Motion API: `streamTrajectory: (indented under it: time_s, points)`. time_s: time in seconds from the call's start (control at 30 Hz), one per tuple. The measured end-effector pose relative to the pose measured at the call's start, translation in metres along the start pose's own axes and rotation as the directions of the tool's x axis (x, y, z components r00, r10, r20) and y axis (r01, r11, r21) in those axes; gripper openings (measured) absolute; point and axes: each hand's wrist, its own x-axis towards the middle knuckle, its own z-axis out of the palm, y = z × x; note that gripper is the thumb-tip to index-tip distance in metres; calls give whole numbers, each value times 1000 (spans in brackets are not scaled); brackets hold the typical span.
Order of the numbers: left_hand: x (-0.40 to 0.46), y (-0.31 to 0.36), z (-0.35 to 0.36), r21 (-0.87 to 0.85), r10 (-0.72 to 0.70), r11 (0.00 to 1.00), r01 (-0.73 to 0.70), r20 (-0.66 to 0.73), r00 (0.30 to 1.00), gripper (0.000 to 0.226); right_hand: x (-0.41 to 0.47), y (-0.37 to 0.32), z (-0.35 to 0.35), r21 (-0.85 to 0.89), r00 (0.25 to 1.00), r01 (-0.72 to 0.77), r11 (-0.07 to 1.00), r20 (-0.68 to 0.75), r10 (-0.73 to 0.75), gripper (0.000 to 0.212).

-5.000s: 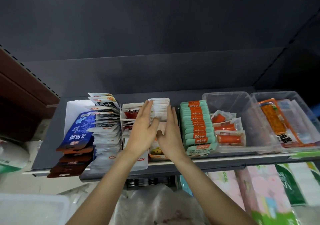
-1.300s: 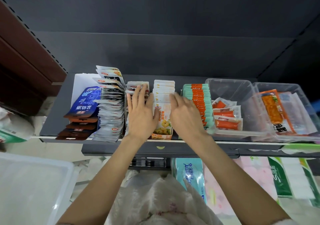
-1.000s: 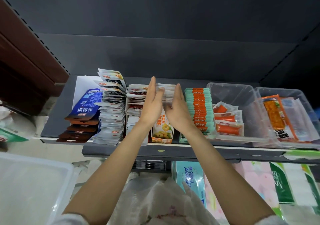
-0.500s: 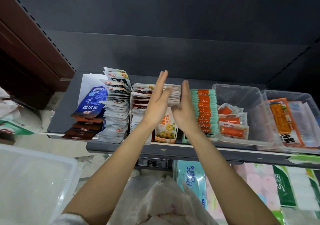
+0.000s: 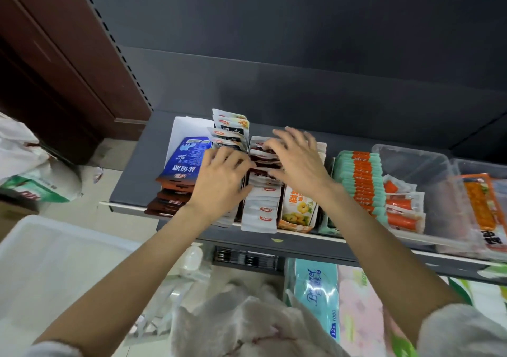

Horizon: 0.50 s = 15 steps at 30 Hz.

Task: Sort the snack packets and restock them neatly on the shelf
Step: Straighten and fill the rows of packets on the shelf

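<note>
Now both hands on the shelf's packets: left hand [image 5: 219,183] fingers curled; right hand [image 5: 297,161] spread.

two bare forearms, no watch, rings or bands visible. left hand [image 5: 219,183] and right hand [image 5: 297,161] bare, nails short and plain. pale fuzzy sleeve cuff [image 5: 463,332] on the right arm near the elbow; a similar pale cuff edge [image 5: 52,349] low left.
</note>
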Motion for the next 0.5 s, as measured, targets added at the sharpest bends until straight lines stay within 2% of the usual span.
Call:
streamTrajectory:
  time_s: [0.07,0.17,0.23,0.33,0.4,0.5]
  points:
    - [8,-1,6,1,42,999,-42,15,999,40,11,4,-5,19,998,6,1000,-65,-5,28]
    - [16,-3,11,-4,31,1000,-31,5,1000,42,21,7,-10,63,995,-25,998,-99,31,18]
    - [19,-3,15,-20,73,997,-74,-23,997,34,25,7,-10,52,993,-34,998,-115,40,17]
    - [25,-5,19,5,157,988,-157,-46,987,10,25,5,-9,78,989,-57,995,-134,68,18]
    - [33,-4,17,42,116,993,-114,-46,992,7,22,8,-10,133,992,-71,989,-98,84,20]
    - [48,3,14,74,18,997,-14,-54,998,15,10,10,-13,275,996,-81,958,54,69,39]
